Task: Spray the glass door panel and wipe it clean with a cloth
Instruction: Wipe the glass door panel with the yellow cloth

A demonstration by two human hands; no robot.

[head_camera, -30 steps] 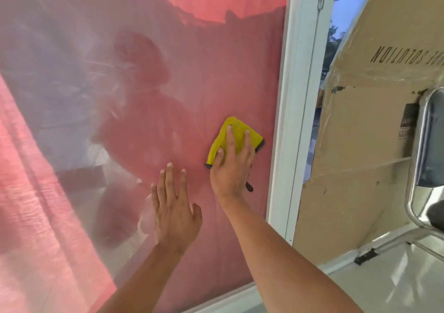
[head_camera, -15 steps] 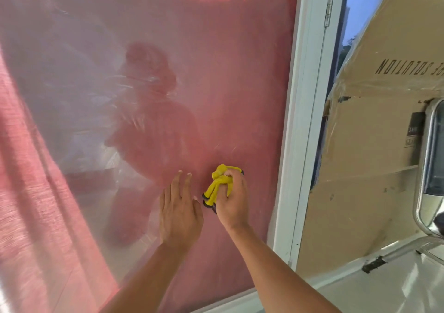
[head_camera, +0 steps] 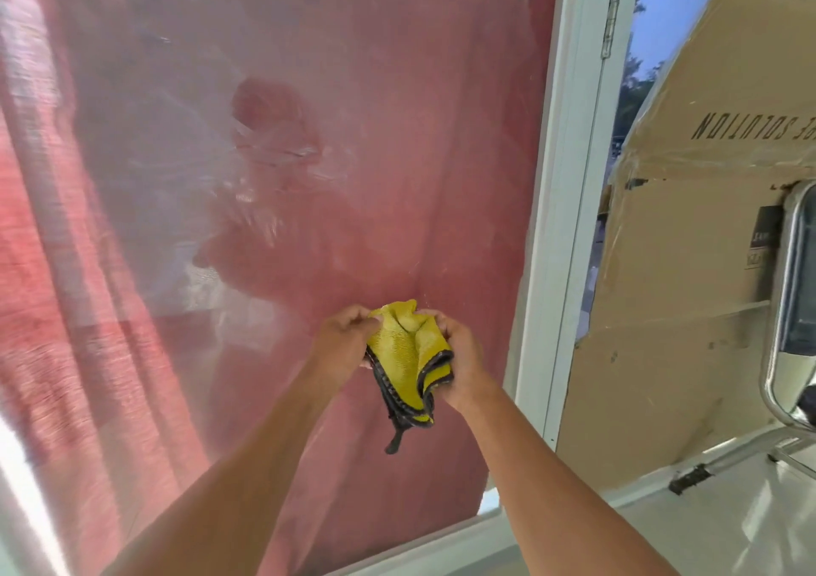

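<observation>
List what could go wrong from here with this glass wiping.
1. Both the left hand and the right hand hold the bunched yellow cloth off the glass door panel; smears around mid-panel may dry into streaks.
2. The cloth's dark loop dangles below and could drag across the glass.
3. Wiping near the white door frame may push residue into its edge.
</observation>
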